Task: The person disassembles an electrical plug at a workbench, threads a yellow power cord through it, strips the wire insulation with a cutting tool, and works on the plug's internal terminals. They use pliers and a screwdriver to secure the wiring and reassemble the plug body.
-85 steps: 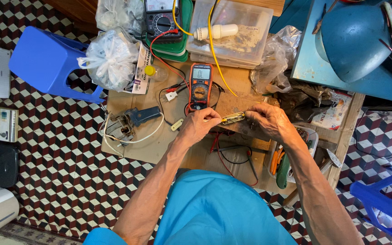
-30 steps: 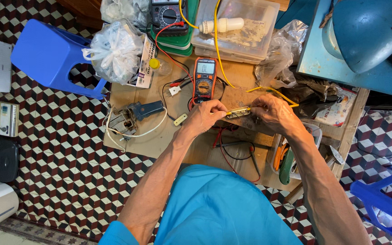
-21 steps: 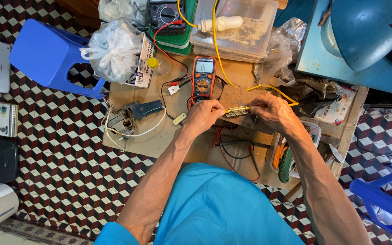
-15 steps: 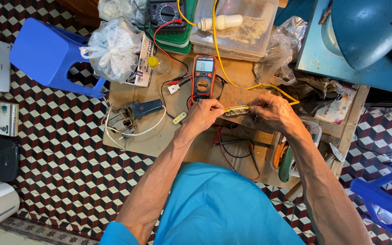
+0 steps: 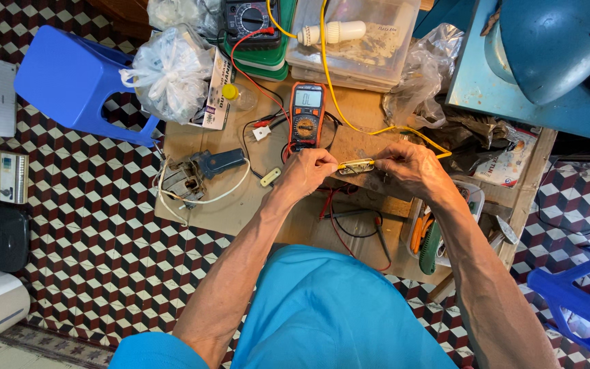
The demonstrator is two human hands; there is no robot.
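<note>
Hands (image 5: 312, 167) and (image 5: 404, 167) (left and right) over the wooden workbench (image 5: 240, 212), fingers of both pinched on opposite ends of a small pale circuit strip (image 5: 356, 165), held just below the orange digital multimeter (image 5: 306, 115). Probable risks: slip of the narrow strip from such a light fingertip pinch; snag on the yellow wire (image 5: 329, 75) running to the strip from the clear plastic box (image 5: 356, 41); tangle with red and black test leads (image 5: 339, 219) lying loose beneath. Contact of any probe tip not discernible.
</note>
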